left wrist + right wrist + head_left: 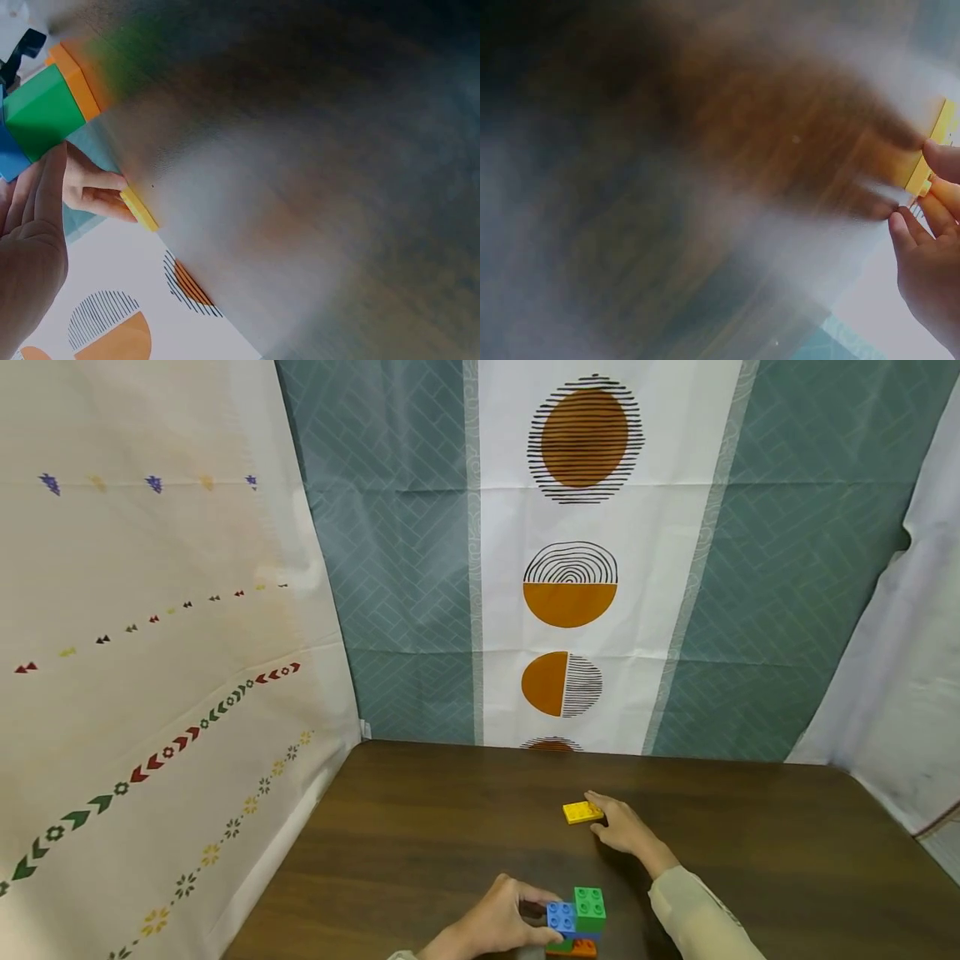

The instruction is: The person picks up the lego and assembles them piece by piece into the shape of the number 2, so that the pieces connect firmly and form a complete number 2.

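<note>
Low in the head view, my left hand (pixel 497 920) holds a small stack of toy building bricks between thumb and fingers, at its blue brick (pixel 561 916). A green brick (pixel 589 906) tops the stack on the right, and an orange brick (pixel 583 948) shows at the bottom. Farther out on the table, my right hand (pixel 627 832) has its thumb and fingers around the right end of a flat yellow brick (pixel 579 812) with studs on top. The right wrist view shows the thumb against one edge of the yellow brick (pixel 931 146) and fingertips by its studs.
Both hands are over a dark brown wooden table (pixel 450 827). Behind it hangs a green and white curtain (pixel 405 568) with orange circle prints. A cream patterned cloth (pixel 150 693) hangs along the left side, and a pale cloth (pixel 900 693) on the right.
</note>
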